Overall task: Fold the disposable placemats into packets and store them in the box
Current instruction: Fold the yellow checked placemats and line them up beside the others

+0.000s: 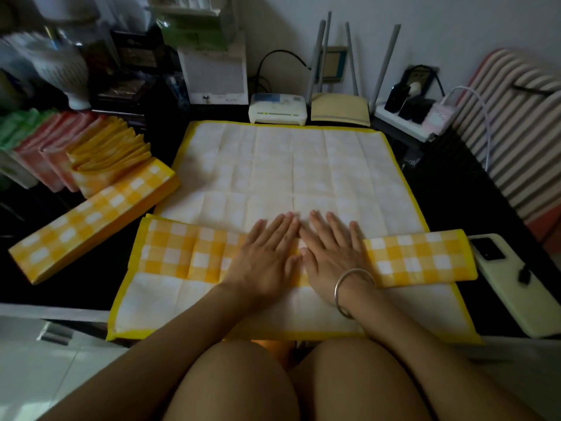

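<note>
A yellow-bordered placemat (pixel 291 165) lies spread out, pale side up, on the dark table. Across its near part runs a folded band (pixel 416 256) showing the yellow-and-white check. My left hand (pixel 267 253) and my right hand (pixel 334 253) lie flat side by side on the middle of that band, fingers straight, pressing it down. A silver bangle sits on my right wrist. To the left lies a long folded check packet (pixel 91 220). Behind it stands a row of folded yellow packets (pixel 115 150), with pink and green ones further left.
A pale phone (pixel 513 281) with a cable lies at the right table edge. A white device (pixel 277 109) and a router (pixel 340 107) stand behind the placemat. Clutter fills the back left. A striped cushion (pixel 516 123) leans at the right.
</note>
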`<action>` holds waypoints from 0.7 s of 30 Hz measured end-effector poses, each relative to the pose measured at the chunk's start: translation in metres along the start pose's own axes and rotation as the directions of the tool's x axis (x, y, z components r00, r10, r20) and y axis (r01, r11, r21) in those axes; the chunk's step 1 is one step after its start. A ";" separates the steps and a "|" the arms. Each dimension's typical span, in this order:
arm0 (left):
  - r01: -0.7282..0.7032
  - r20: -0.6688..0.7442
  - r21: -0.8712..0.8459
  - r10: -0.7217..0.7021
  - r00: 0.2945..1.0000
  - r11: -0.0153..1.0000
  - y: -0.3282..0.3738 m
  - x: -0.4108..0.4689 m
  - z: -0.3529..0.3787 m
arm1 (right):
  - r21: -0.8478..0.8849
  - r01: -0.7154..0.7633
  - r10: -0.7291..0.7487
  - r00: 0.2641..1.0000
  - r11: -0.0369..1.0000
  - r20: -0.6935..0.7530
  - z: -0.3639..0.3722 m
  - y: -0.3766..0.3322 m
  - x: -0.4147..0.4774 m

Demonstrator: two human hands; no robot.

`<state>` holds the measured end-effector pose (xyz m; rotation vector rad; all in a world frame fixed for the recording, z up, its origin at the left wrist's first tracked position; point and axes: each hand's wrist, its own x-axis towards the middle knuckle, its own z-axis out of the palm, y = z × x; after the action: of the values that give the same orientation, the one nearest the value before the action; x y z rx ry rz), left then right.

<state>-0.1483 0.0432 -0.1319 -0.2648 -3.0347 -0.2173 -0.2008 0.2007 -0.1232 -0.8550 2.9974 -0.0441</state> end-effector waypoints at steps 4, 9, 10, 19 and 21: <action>0.091 -0.031 0.047 -0.090 0.995 0.995 -0.040 -0.026 -0.010 | -0.007 0.004 -0.004 1.000 1.000 0.011 0.002 0.002 0.000; 0.213 0.023 0.125 -0.218 0.976 0.969 -0.115 -0.077 -0.026 | -0.010 -0.004 0.004 1.000 1.000 0.003 0.003 0.002 0.001; 0.213 0.036 0.129 -0.219 0.975 0.969 -0.118 -0.078 -0.026 | -0.010 -0.007 0.007 1.000 1.000 0.004 0.003 0.001 0.001; 0.052 -0.165 -0.095 -0.067 0.984 0.994 -0.052 -0.040 -0.042 | 0.007 -0.028 0.028 0.999 1.000 -0.037 0.004 -0.003 0.001; -0.034 -0.102 -0.067 0.027 0.994 0.997 -0.027 -0.030 -0.025 | 0.007 -0.025 0.025 0.999 1.000 -0.047 0.004 -0.003 0.001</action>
<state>-0.1218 0.0086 -0.1138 -0.2960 -2.9248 -0.3236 -0.1994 0.1976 -0.1274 -0.8275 3.0492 -0.0744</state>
